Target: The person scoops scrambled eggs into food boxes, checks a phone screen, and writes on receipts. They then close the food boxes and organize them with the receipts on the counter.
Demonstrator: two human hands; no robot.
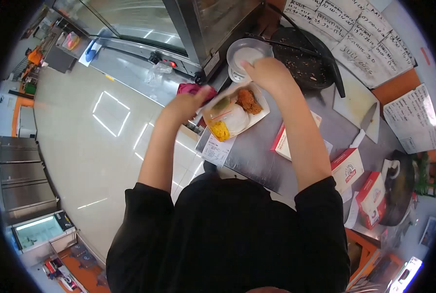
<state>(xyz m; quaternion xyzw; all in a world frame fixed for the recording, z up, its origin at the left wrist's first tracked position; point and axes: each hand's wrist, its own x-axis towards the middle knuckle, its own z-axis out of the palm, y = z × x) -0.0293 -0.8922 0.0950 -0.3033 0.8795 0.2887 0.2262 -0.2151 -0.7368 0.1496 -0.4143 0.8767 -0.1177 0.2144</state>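
A paper meal box [258, 117] with fried chicken [249, 101], a white mound of rice [236, 120], shredded yellow food [220, 130] and a small clear packet sits at the counter's edge. At its upper left side is my left hand [181, 107], fingers stretched towards the box and slightly blurred. A maroon cloth [191, 89] lies just behind those fingers. My right hand [268, 74] is curled over a bowl of white contents [249, 54], one fingertip inside the rim; what its fingers hold, if anything, is hidden. Beneath the bowl stands a white scale [237, 75].
A large dark pan [301, 66] with crumbs stands beyond the bowl. Closed red-and-white boxes [347, 170] line the counter at right, near a cutting board [355, 105] and knife. A receipt [218, 150] hangs by the front edge. A glass-sided warmer [179, 29] rises behind.
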